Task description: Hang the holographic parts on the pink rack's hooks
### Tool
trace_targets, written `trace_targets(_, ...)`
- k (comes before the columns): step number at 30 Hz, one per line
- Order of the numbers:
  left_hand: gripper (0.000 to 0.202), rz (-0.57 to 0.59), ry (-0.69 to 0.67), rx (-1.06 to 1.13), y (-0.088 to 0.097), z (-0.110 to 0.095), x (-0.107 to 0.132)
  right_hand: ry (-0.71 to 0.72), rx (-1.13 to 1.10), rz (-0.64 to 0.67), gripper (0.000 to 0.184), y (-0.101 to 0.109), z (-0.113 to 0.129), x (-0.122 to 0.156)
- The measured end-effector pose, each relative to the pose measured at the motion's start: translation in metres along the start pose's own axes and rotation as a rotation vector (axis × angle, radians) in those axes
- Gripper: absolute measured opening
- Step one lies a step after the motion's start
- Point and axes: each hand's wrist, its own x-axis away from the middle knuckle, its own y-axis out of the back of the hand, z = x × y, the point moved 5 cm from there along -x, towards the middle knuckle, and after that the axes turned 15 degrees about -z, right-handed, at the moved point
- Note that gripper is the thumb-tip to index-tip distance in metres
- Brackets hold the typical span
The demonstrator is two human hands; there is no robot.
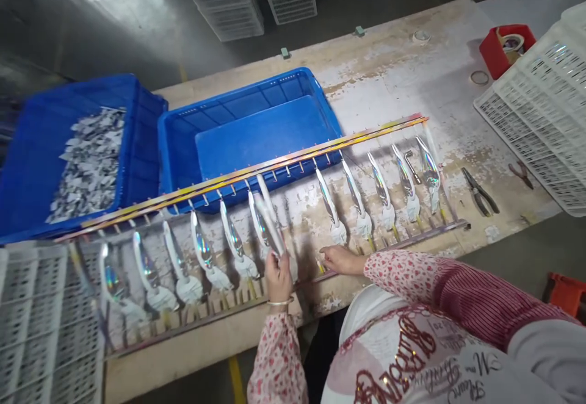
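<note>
A long metal rack lies across the worn table, its hooks carrying a row of shiny iridescent fish-shaped lures. My left hand is closed round the lower end of one lure, holding it upright over the rack's middle. My right hand rests on the rack's lower bar, fingers pinched at a small yellow peg beside an empty slot. Both sleeves are pink and patterned.
Behind the rack stand an empty blue crate and another blue crate with silver-white scraps. White lattice baskets sit at the left and right. Pliers, tape rolls and a red box lie at the right.
</note>
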Motion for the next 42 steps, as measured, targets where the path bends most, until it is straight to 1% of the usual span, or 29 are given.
trace_targets(2, 0.040, -0.174, 0.094, 0.212, 0.012, 0.004, 0.017, 0.006, 0.031, 0.004, 0.037, -0.004, 0.004, -0.003)
trace_targets(3, 0.041, -0.242, 0.140, 0.286, 0.015, 0.005, 0.024, 0.012, 0.045, 0.007, 0.037, -0.005, 0.006, -0.003)
trace_targets(5, 0.042, -0.342, 0.216, 0.406, 0.016, 0.005, 0.037, 0.023, 0.077, 0.013, 0.035, -0.006, 0.008, -0.003)
trace_targets(7, 0.045, -0.399, 0.299, 0.513, 0.015, 0.005, 0.046, 0.024, 0.116, 0.005, 0.035, -0.005, 0.009, -0.001)
trace_targets(8, 0.048, -0.418, 0.347, 0.565, 0.014, 0.007, 0.050, 0.019, 0.129, -0.021, 0.039, -0.003, 0.010, -0.001)
trace_targets(10, 0.051, -0.458, 0.436, 0.645, 0.012, 0.013, 0.058, 0.007, 0.127, -0.120, 0.051, 0.004, 0.011, 0.001)
trace_targets(11, 0.052, -0.469, 0.475, 0.677, 0.012, 0.017, 0.062, 0.010, 0.114, -0.164, 0.054, 0.006, 0.012, 0.001)
trace_targets(12, 0.052, -0.472, 0.510, 0.710, 0.011, 0.022, 0.065, 0.019, 0.101, -0.177, 0.053, 0.007, 0.013, 0.002)
trace_targets(13, 0.051, -0.468, 0.537, 0.741, 0.009, 0.026, 0.068, 0.026, 0.097, -0.148, 0.048, 0.005, 0.014, 0.003)
trace_targets(15, 0.049, -0.450, 0.572, 0.794, 0.006, 0.035, 0.074, 0.023, 0.119, -0.025, 0.038, -0.004, 0.015, 0.005)
trace_targets(16, 0.049, -0.444, 0.584, 0.813, 0.004, 0.039, 0.076, 0.015, 0.138, 0.033, 0.037, -0.009, 0.015, 0.005)
trace_targets(18, 0.050, -0.443, 0.602, 0.828, -0.001, 0.046, 0.081, 0.005, 0.162, 0.089, 0.033, -0.017, 0.015, 0.004)
trace_targets(22, 0.050, -0.418, 0.626, 0.817, -0.012, 0.053, 0.089, 0.069, 0.141, 0.094, 0.021, -0.027, 0.016, 0.001)
trace_targets(25, 0.048, -0.394, 0.633, 0.805, -0.019, 0.053, 0.095, 0.118, 0.131, 0.070, 0.020, -0.030, 0.015, 0.002)
trace_targets(28, 0.049, -0.382, 0.663, 0.829, -0.024, 0.051, 0.099, 0.133, 0.134, 0.042, 0.020, -0.031, 0.013, 0.002)
trace_targets(32, 0.053, -0.392, 0.682, 0.849, -0.025, 0.046, 0.100, 0.134, 0.140, 0.042, 0.021, -0.031, 0.013, 0.001)
trace_targets(39, 0.051, -0.397, 0.685, 0.779, -0.026, 0.042, 0.096, 0.193, 0.182, 0.068, 0.020, -0.031, 0.017, -0.002)
trace_targets(42, 0.051, -0.358, 0.656, 0.702, -0.025, 0.039, 0.089, 0.206, 0.201, 0.093, 0.020, -0.029, 0.018, -0.004)
